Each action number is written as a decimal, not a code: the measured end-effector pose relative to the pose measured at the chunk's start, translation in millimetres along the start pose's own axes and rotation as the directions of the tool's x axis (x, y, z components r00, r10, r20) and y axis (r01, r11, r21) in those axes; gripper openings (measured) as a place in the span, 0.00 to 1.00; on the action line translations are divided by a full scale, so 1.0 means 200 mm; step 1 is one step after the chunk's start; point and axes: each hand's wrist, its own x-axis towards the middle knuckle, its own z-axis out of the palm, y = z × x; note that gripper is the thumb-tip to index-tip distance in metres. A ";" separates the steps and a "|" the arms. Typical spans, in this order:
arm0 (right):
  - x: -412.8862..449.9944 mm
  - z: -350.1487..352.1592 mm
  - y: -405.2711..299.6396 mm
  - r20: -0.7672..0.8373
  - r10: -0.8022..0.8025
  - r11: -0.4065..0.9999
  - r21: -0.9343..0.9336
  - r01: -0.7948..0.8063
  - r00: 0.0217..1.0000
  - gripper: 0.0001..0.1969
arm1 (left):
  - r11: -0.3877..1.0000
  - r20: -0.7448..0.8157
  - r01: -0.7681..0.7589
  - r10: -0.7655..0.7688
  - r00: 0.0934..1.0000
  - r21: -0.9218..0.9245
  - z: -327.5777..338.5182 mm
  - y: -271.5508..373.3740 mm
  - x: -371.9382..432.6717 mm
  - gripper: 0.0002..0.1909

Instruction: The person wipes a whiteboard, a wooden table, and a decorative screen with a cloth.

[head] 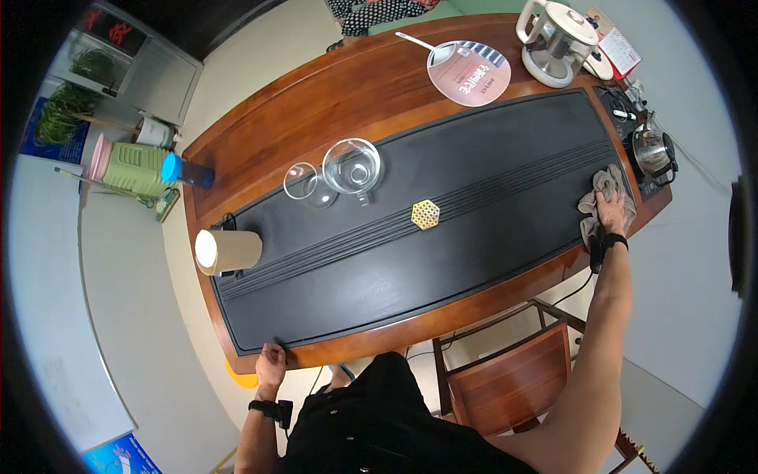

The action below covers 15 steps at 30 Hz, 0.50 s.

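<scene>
My right hand (611, 212) presses on a crumpled grey-brown cloth (587, 204) at the right end of a black tea tray (367, 290). The cloth lies partly over the tray's raised rim. My left hand (271, 362) rests at the near left corner of the wooden table (379, 336), its fingers curled in and holding nothing visible. A yellow hexagonal coaster (426, 214) with holes sits on the grooved middle of the tray. Behind it stand a clear glass pitcher (353, 169) and two clear glass vessels, one of them a round glass cup (300, 181).
A beige cylindrical container (235, 251) stands at the tray's left end. Far right are a hand fan (469, 74), an electric kettle (559, 47) and a glass teapot (651, 153). A wooden chair (509, 379) stands near my right side. Across the table, a seated person's patterned clothing (382, 16) shows.
</scene>
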 end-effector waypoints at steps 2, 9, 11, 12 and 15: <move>-0.01 0.04 -0.01 -0.022 -0.040 0.999 -0.010 0.040 0.999 0.41 | 0.998 0.024 0.052 -0.053 0.998 0.032 -0.02 0.03 -0.02 0.06; -0.34 0.22 -0.39 -0.242 -0.498 0.857 0.010 0.515 0.833 0.39 | 0.999 0.008 0.026 -0.026 1.000 -0.041 0.00 0.04 -0.03 0.05; -0.54 0.23 -0.66 -0.207 -0.582 0.808 -0.037 0.588 0.787 0.41 | 0.998 0.014 0.037 -0.037 0.999 -0.052 0.00 0.04 -0.03 0.05; -0.64 0.23 -0.81 -0.186 -0.628 0.775 -0.056 0.630 0.756 0.42 | 0.997 0.015 0.057 -0.056 0.998 -0.058 0.00 0.03 -0.04 0.05; -0.93 0.21 -1.20 -0.054 -0.687 0.726 -0.093 0.681 0.725 0.43 | 0.991 0.014 0.044 -0.043 0.999 -0.130 0.02 -0.02 -0.01 0.04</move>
